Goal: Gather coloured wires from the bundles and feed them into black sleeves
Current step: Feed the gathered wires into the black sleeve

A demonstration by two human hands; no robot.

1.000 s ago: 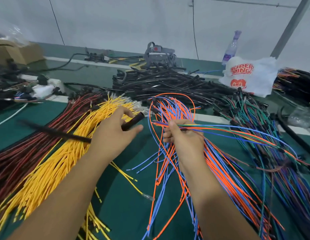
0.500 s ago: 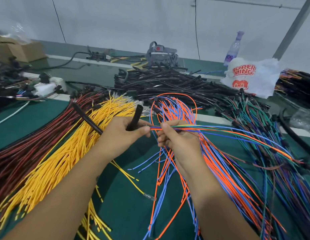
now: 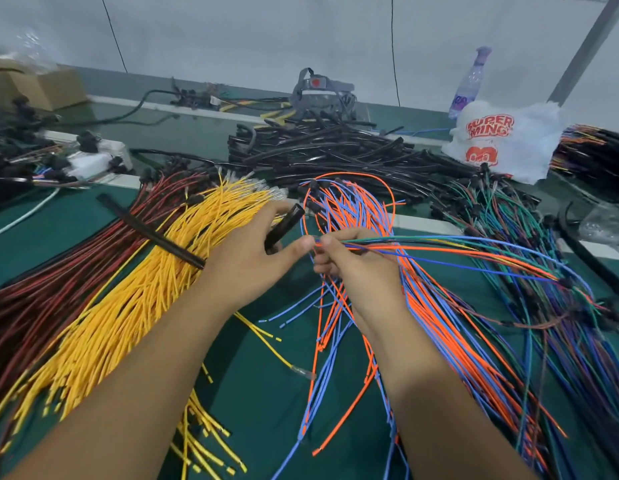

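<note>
On my far left the dark red wires (image 3: 41,289) and the yellow wires (image 3: 135,289) lie in their bundles on the green worktop (image 3: 266,393). My left hand (image 3: 245,258) grips a long black sleeve (image 3: 152,233), which lies slanted over those two bundles, its open end (image 3: 294,213) poking out past my curled fingers; nothing is in it yet as far as I can see. My left thumb reaches across to touch the wire tips. My right hand (image 3: 353,268) pinches a small gathered set of wires (image 3: 422,244), green, black, orange and blue, whose ends sit just beside the sleeve mouth and whose lengths trail off right over the orange and blue bundle (image 3: 353,209) toward the mixed bundle (image 3: 543,271). So I judge the gathering done for this set and the feeding not yet started. Behind, a heap of black sleeves (image 3: 335,150) waits, so plenty remains.
</note>
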